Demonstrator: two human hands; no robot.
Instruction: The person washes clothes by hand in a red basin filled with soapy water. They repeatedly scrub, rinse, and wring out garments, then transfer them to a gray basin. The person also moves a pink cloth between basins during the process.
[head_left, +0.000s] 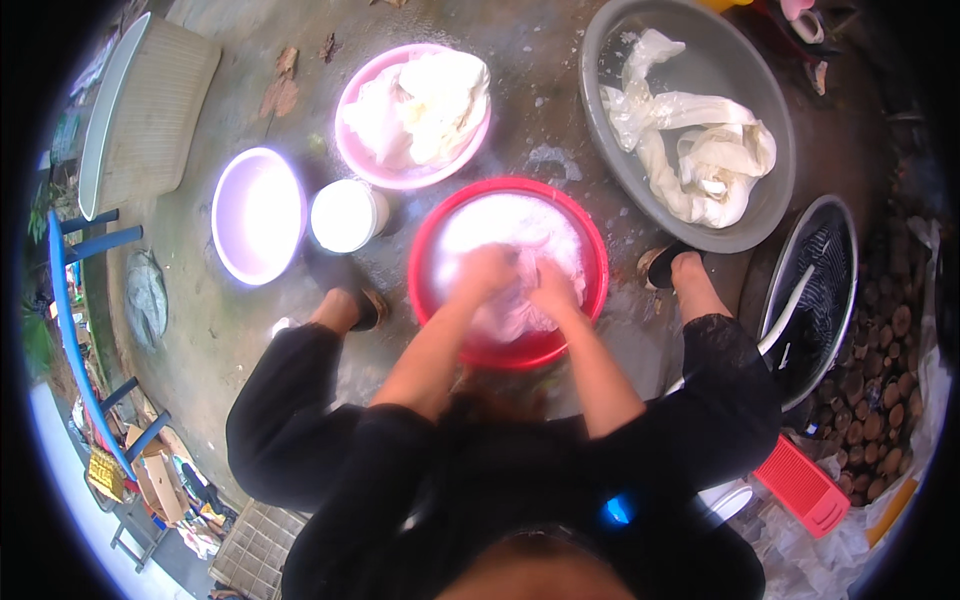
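Observation:
Between my feet stands a red plastic basin (600, 277) full of white suds (499, 214). Wet cloth (517, 319), pale pink in tone, lies bunched in it. My left hand (486, 271), somewhat blurred, grips the cloth near the basin's middle. Just to its right, my right hand (553, 289) is closed on another part of the same cloth, its fingers partly hidden in the folds. Beyond the red rim, a pink basin (346, 161) holds a heap of white cloth (435, 105).
A large grey tub (600, 161) with twisted off-white cloth (701, 112) stands far right. Left are a lilac basin (259, 217) and a white bucket (345, 216). A metal basin (847, 300) of dark striped cloth sits by stacked logs (874, 420). A red plastic washboard (802, 484) lies lower right.

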